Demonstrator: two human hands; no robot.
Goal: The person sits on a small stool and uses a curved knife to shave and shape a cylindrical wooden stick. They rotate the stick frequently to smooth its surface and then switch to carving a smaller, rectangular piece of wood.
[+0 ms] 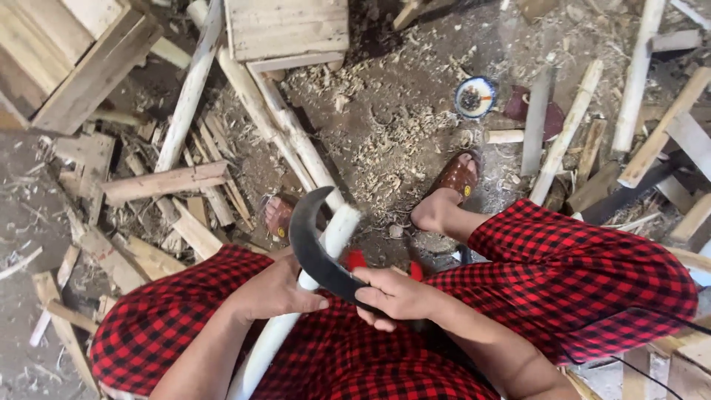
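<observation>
I sit with red-and-black checked trousers (pixel 563 274) over my knees. My left hand (pixel 275 292) grips a pale peeled wooden stick (pixel 326 244) that slants up from my lap. My right hand (pixel 396 295) is closed on the back of a dark curved blade (pixel 307 241), whose hooked tip lies against the stick near its upper end. A red part (pixel 356 258) shows just behind the blade.
Wood shavings (pixel 392 141) and offcuts cover the dirt floor. Long peeled poles (pixel 285 126) lie ahead, planks (pixel 167 180) at left, slats (pixel 566 133) at right. A small round bowl (pixel 474 96) sits beyond my sandalled right foot (pixel 453 185). A wooden crate (pixel 285 30) stands at top.
</observation>
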